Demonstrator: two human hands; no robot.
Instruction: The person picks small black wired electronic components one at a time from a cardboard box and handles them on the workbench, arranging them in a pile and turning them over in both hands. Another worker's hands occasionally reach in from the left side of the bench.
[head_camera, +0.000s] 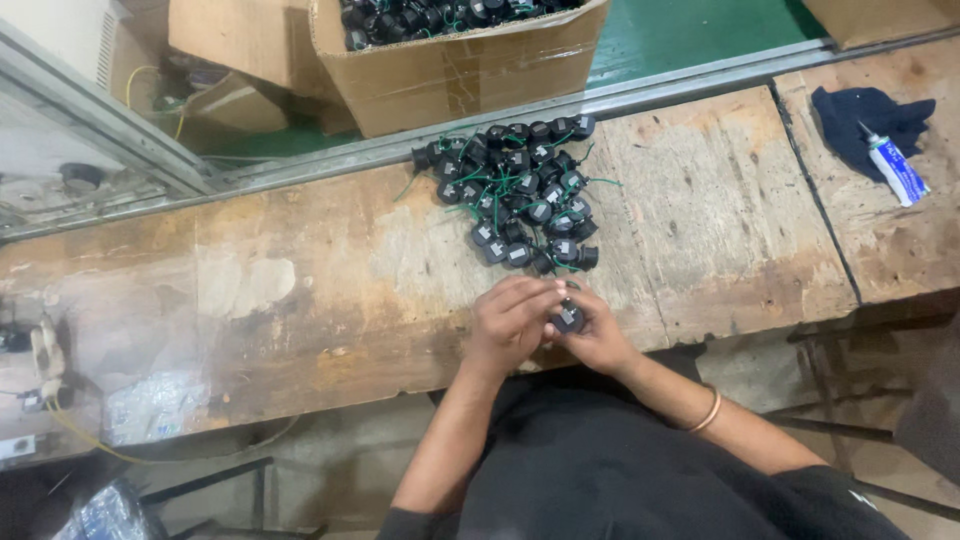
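Head view | left hand (510, 320) + right hand (600, 335) both pinch small round black plastic part (568, 318), steadied between fingers | pile of same green-wired parts (520, 195) just ahead on worn wooden tabletop (300, 290), within reach

Black round parts (520, 190) with green wires and pale grey labels, heaped on a worn brown surface (330, 280) blotched with whitish patches. Brown cardboard box (460, 70) over a green floor (690, 35). Dark navy cloth (865, 120) under a white tube (897, 170) with blue print.
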